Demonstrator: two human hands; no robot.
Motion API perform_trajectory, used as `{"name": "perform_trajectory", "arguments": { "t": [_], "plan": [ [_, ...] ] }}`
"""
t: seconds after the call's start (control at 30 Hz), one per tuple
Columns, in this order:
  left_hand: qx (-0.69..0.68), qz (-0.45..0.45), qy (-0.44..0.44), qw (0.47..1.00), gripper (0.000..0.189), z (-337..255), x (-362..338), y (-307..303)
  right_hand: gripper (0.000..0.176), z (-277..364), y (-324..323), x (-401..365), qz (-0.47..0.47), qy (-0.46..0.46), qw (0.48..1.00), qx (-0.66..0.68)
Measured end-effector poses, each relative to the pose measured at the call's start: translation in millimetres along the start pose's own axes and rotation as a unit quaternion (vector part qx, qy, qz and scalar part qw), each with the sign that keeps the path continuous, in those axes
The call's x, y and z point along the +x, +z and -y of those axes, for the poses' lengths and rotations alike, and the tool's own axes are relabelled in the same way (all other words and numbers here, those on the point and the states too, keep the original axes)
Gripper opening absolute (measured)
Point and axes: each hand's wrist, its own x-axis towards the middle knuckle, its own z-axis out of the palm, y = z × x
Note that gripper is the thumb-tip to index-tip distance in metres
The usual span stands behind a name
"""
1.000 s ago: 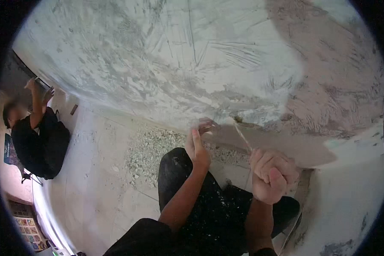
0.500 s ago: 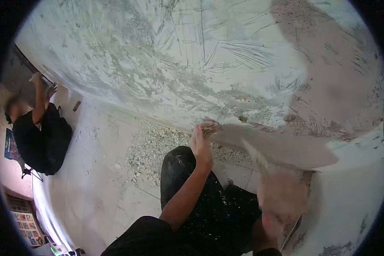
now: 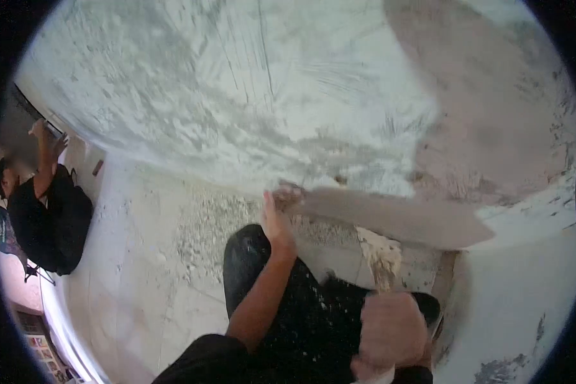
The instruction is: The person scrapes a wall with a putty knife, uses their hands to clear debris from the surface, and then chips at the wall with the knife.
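My right hand [image 3: 393, 328] is closed round the handle of a putty knife [image 3: 382, 253]. Its broad blade points up toward the wall base and is smeared with pale material; the hand is blurred by motion. Against the lower part of the wall [image 3: 339, 137] rests my left hand [image 3: 278, 221], with the fingers extended and nothing held. The wall is whitish, scratched and patchy, with grey scraped marks and a shadow across its right side. Between the wall and my knee, pale flakes [image 3: 214, 221] lie scattered on the floor.
A person in black [image 3: 48, 217] sits at the far left with arms raised toward the wall. A small brown block [image 3: 97, 168] lies on the floor near them. My bent legs [image 3: 288, 301] are close to the wall, and another wall surface [image 3: 518, 294] rises at the right.
My right hand has moved left, and the putty knife now shows more clearly. The view has shifted slightly, while my left hand remains at the wall.
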Motion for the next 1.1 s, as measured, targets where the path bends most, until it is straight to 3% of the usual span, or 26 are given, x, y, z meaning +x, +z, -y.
{"name": "perform_trajectory", "arguments": {
  "t": [0.07,0.17,0.2,0.23,0.27,0.3,0.33,0.4,0.43,0.47,0.53,0.57,0.6,0.7,0.8,0.83,0.93,0.97,1.1],
  "plan": [
    [0.025,0.019,0.041,0.999,0.041,2,-6,-3,0.017,1,16,3,-0.091,-0.021,0.972,0.214],
    [0.041,0.023,0.027,0.999,0.041,7,-8,-4,0.012,-1,27,15,-0.251,-0.026,0.828,0.501],
    [0.04,0.029,0.029,0.998,0.041,7,-5,-11,0.012,-6,17,30,-0.257,-0.024,0.826,0.5],
    [0.037,0.023,0.02,0.999,0.041,7,1,-15,0.01,-14,-4,52,-0.298,-0.318,0.775,0.458],
    [0.034,0.009,0.009,0.999,0.041,11,4,-18,0.01,-20,-23,61,-0.303,-0.586,0.653,0.372],
    [-0.134,-0.034,-0.043,0.989,0.042,7,-4,-12,0.016,-7,-34,28,-0.093,-0.534,0.717,0.439],
    [-0.122,-0.05,-0.053,0.99,0.042,9,-12,-16,0.016,-7,-48,27,-0.079,-0.53,0.711,0.455],
    [0.01,0.023,0.026,0.999,0.042,10,-4,-9,0.026,-17,-72,55,0.158,-0.53,0.797,0.241],
    [0.019,0.029,0.046,0.998,0.041,11,-5,-9,0.026,-15,-71,51,0.157,-0.527,0.799,0.244],
    [0.014,0.032,0.047,0.998,0.041,11,-4,-7,0.026,-16,-65,45,0.011,-0.518,0.792,0.322],
    [0.044,0.009,0.039,0.998,0.041,7,-6,-7,0.024,-17,-43,33,-0.277,-0.469,0.706,0.453],
    [0.052,0.002,0.031,0.998,0.041,7,-13,-10,0.022,-15,-32,20,-0.186,-0.525,0.716,0.421],
    [0.042,0.003,0.036,0.998,0.041,7,-9,-5,0.022,-20,-22,28,-0.188,-0.524,0.716,0.421],
    [0.038,0.002,0.041,0.998,0.04,8,-7,-10,0.019,-28,-14,55,-0.294,-0.403,0.763,0.41],
    [0.024,-0.002,0.056,0.998,0.039,7,0,2,0.018,-32,-28,39,-0.259,-0.452,0.738,0.429],
    [0.031,-0.008,0.046,0.998,0.039,5,-8,-1,0.027,-23,-47,28,-0.237,-0.506,0.716,0.419],
    [0.065,-0.002,0.049,0.997,0.039,5,-8,-1,0.026,-27,-30,38,-0.284,-0.482,0.754,0.342],
    [0.068,0.001,0.048,0.997,0.039,6,-12,-6,0.022,-38,-6,62,-0.306,-0.409,0.722,0.466],
    [0.071,-0.003,0.057,0.996,0.04,6,-17,-4,0.014,-42,-22,37,-0.295,-0.456,0.729,0.418]
  ]
}}
